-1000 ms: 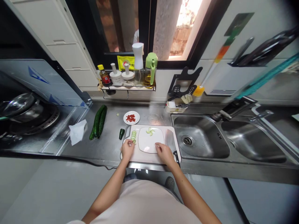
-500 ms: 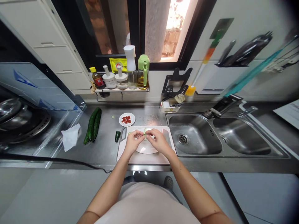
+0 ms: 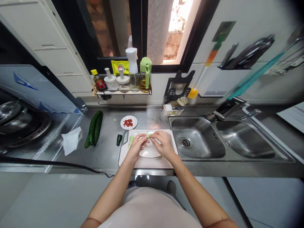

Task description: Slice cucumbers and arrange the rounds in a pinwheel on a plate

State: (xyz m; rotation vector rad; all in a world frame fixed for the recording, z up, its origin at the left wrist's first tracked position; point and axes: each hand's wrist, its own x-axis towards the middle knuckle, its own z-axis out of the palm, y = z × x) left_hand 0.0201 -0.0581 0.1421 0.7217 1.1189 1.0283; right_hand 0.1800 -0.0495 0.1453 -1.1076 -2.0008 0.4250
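Note:
My left hand [image 3: 137, 146] and my right hand [image 3: 164, 145] meet fingertip to fingertip over a white plate [image 3: 150, 154]. Pinched between them is a thin pale-green cucumber slice [image 3: 148, 136], partly hidden by the fingers. The plate rests on a white cutting board [image 3: 125, 160] with a grey handle. Several cucumber slices [image 3: 131, 140] lie in a column on the board's left side, beside my left hand. A dark green cucumber end piece [image 3: 119, 139] sits on the counter just left of the board.
Whole cucumbers [image 3: 94, 129] lie to the left, near a crumpled white tissue [image 3: 71, 140]. Behind the board stands a small white plate with red chopped pieces [image 3: 128, 123]. The double sink [image 3: 199, 139] adjoins on the right. A seasoning rack [image 3: 123, 92] hangs below the window.
My left hand has shifted slightly and its fingers have loosened apart, uncovering more cucumber slices on the board's left. My right hand stays nearly in place, still pinching.

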